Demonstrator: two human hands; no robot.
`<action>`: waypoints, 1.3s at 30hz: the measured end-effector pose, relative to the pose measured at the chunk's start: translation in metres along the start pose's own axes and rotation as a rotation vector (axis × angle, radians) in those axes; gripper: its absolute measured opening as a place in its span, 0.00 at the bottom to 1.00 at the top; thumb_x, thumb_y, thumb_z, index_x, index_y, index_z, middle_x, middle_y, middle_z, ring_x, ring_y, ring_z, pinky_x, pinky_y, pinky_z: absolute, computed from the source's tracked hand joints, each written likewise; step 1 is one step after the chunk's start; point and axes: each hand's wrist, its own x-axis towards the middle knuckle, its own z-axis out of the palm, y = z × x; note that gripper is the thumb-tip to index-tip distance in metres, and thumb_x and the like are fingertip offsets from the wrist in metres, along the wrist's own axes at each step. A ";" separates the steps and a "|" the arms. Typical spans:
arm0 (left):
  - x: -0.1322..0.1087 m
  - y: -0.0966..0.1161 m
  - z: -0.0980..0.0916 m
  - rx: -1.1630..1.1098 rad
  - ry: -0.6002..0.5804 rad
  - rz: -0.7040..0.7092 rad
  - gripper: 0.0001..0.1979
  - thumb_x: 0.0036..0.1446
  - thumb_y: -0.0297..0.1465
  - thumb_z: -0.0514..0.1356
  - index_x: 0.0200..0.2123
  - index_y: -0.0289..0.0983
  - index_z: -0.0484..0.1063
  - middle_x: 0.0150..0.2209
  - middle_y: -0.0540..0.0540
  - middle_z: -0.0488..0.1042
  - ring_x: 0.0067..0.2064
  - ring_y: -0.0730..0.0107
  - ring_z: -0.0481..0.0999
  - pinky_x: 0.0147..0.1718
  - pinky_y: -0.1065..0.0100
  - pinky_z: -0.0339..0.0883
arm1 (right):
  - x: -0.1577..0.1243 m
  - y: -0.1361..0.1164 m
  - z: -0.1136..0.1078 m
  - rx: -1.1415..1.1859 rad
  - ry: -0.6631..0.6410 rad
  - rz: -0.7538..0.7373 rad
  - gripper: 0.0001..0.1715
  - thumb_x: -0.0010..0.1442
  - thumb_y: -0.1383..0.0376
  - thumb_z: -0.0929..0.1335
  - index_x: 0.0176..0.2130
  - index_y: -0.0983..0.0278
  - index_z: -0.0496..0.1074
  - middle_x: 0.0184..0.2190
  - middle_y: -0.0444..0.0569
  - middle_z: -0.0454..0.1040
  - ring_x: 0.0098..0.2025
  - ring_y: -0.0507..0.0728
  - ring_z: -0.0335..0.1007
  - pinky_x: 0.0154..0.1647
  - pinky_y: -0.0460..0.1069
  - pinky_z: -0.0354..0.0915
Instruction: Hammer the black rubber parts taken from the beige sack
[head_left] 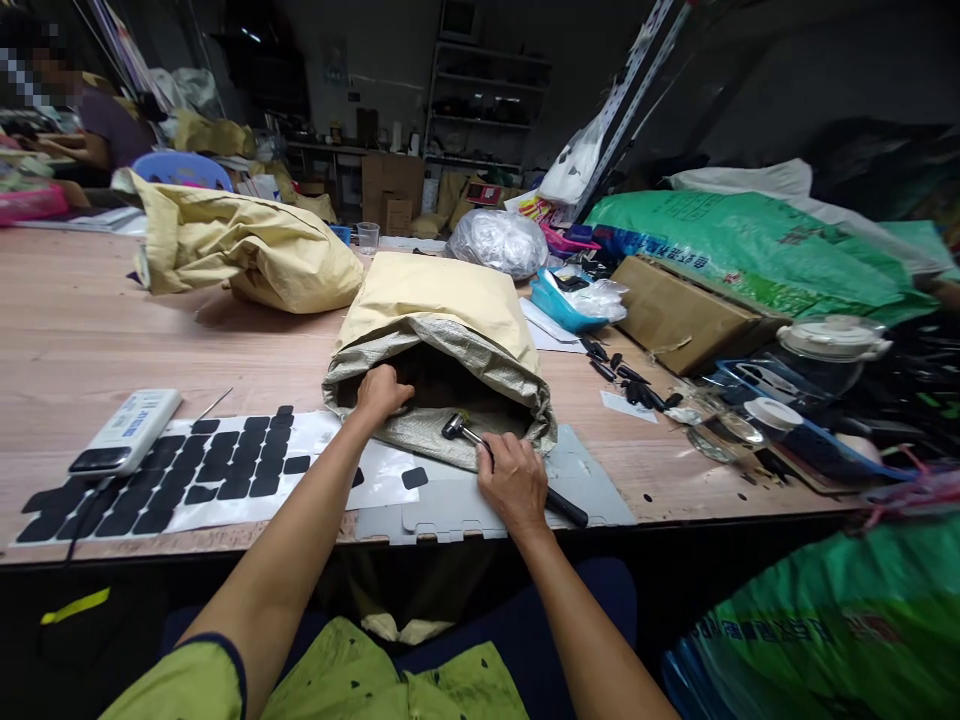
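Observation:
A tan woven sack [442, 300] lies open-mouthed toward me on the wooden table [112, 330]. My left hand [381, 392] reaches into the sack's mouth, fingers curled out of sight inside. My right hand [514, 485] is closed round a small hammer [480, 440] with a metal head and black handle, its head resting at the sack's lower lip. Under the sack lies a flat grey plastic panel [465, 510]. To the left is a white sheet with several black adhesive pads [202, 470].
A white device [127, 430] lies on the pad sheet. Another crumpled tan sack [240, 250] sits behind. A cardboard box [682, 310], black small parts [622, 375], a glass jar [817, 360] and green sacks [750, 250] crowd the right. A person sits far left.

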 end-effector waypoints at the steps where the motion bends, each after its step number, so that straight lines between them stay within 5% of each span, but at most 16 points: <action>1: -0.015 -0.004 -0.006 0.003 -0.025 0.065 0.08 0.49 0.32 0.64 0.33 0.34 0.78 0.31 0.42 0.79 0.36 0.61 0.76 0.34 0.68 0.65 | 0.000 0.000 0.000 0.000 0.002 0.001 0.12 0.64 0.62 0.63 0.43 0.61 0.74 0.35 0.48 0.72 0.39 0.57 0.60 0.41 0.50 0.50; 6: -0.085 -0.028 -0.011 -0.059 -0.276 0.426 0.07 0.48 0.32 0.63 0.32 0.37 0.78 0.29 0.50 0.76 0.30 0.69 0.72 0.28 0.71 0.61 | 0.000 0.000 0.001 0.008 0.005 0.006 0.12 0.64 0.62 0.63 0.43 0.62 0.74 0.35 0.49 0.72 0.38 0.57 0.59 0.41 0.50 0.49; 10: -0.106 -0.041 0.010 0.001 -0.203 0.448 0.05 0.48 0.30 0.63 0.32 0.38 0.77 0.32 0.49 0.74 0.33 0.68 0.71 0.32 0.70 0.62 | 0.000 -0.001 0.001 -0.002 0.002 0.016 0.12 0.64 0.62 0.63 0.42 0.62 0.74 0.36 0.49 0.72 0.38 0.57 0.59 0.40 0.51 0.49; 18: -0.105 -0.048 0.037 -0.066 -0.064 0.506 0.06 0.52 0.32 0.65 0.35 0.40 0.77 0.33 0.48 0.73 0.39 0.65 0.70 0.39 0.65 0.63 | 0.000 0.002 0.002 0.061 -0.001 0.023 0.12 0.63 0.61 0.64 0.42 0.60 0.75 0.36 0.48 0.73 0.38 0.57 0.60 0.40 0.51 0.51; 27: -0.105 -0.050 0.041 -0.080 -0.006 0.515 0.07 0.54 0.31 0.64 0.37 0.38 0.77 0.34 0.47 0.72 0.39 0.64 0.69 0.40 0.64 0.64 | -0.010 -0.006 -0.020 0.319 0.029 0.112 0.18 0.67 0.59 0.61 0.45 0.62 0.76 0.38 0.51 0.77 0.40 0.57 0.70 0.43 0.50 0.61; 32: -0.104 -0.051 0.044 -0.110 -0.006 0.521 0.09 0.56 0.32 0.63 0.41 0.40 0.78 0.35 0.46 0.72 0.42 0.63 0.70 0.43 0.63 0.65 | -0.032 -0.019 -0.039 0.640 -0.078 0.141 0.19 0.66 0.57 0.61 0.48 0.61 0.75 0.45 0.53 0.78 0.47 0.58 0.74 0.48 0.52 0.68; 39: -0.103 -0.051 0.043 -0.089 -0.016 0.530 0.10 0.56 0.31 0.63 0.42 0.41 0.80 0.35 0.46 0.72 0.41 0.63 0.70 0.43 0.62 0.65 | -0.044 -0.027 -0.046 0.727 -0.124 0.165 0.19 0.65 0.57 0.62 0.49 0.61 0.76 0.47 0.52 0.78 0.50 0.59 0.74 0.51 0.54 0.69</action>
